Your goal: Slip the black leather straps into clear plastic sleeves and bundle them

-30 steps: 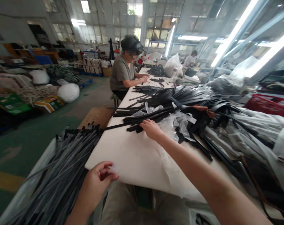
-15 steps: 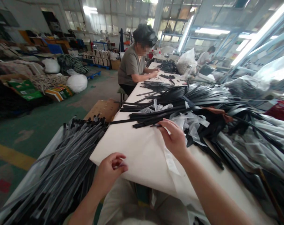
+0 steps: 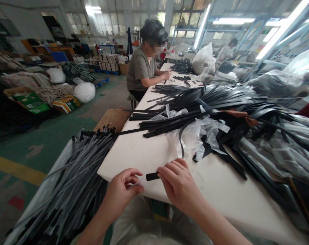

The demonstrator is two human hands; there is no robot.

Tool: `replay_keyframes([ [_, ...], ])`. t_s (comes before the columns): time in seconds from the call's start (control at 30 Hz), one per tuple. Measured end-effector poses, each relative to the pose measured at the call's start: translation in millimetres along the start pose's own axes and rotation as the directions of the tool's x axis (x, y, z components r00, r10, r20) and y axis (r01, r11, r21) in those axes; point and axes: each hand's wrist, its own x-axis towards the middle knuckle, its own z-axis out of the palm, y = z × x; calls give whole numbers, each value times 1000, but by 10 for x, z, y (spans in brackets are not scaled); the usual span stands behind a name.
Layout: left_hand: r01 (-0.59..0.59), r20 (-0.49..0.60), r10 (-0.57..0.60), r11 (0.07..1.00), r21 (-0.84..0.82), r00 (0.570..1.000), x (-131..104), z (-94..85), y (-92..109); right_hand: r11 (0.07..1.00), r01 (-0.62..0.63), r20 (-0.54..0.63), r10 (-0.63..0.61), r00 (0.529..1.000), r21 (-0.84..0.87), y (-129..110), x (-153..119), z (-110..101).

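My right hand [image 3: 176,180] is closed around a flat black strip [image 3: 152,176], whose blunt end points left toward my other hand. A thin dark band [image 3: 181,141] curves up behind these fingers; whether it belongs to the same strip I cannot tell. Just left of the strip's end, my left hand [image 3: 125,183] has its fingers curled toward the thumb. Something small and pale shows at the thumb tip, too unclear to name. Both hands are over the near edge of the white table [image 3: 134,153]. More black strips [image 3: 167,126] lie beyond them.
Crumpled clear plastic [image 3: 190,136] and a large heap of black strips [image 3: 221,98] cover the table's right side. Grey and black strips [image 3: 67,183] are piled at my left. A person [image 3: 141,68] sits working farther along the table. A cardboard sheet [image 3: 112,119] lies beside it.
My right hand has come back from the strip bundle toward me, bringing a black strip close to my left hand. The left hand has shifted slightly right.
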Motion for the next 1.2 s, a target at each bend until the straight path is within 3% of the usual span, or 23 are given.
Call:
replay_keyframes([
  [0.2,-1,19,0,1000,8,1000,3,24,37,999,17,60,-14,998,-35,-50,-12,-32],
  [0.43,19,12,-19,999,34,1000,17,24,23,999,9,-99,-14,995,-50,-9,-31,-42],
  [0.67,-10,11,9,998,57,1000,15,40,-3,993,43,101,-33,994,-106,-36,-78,54],
  [0.8,-34,13,33,996,81,999,25,48,-30,988,80,146,-60,987,-135,-39,-81,52],
  [0.87,-21,22,20,997,78,1000,21,42,-23,991,76,97,-65,993,-110,-35,-79,24],
  [1.03,-8,-25,10,997,83,1000,-8,9,-6,997,36,-153,-47,987,-71,-23,-79,-51],
  [1.2,-25,-9,26,994,107,1000,-28,6,-10,996,51,-104,-58,993,-72,-30,-117,-12],
])
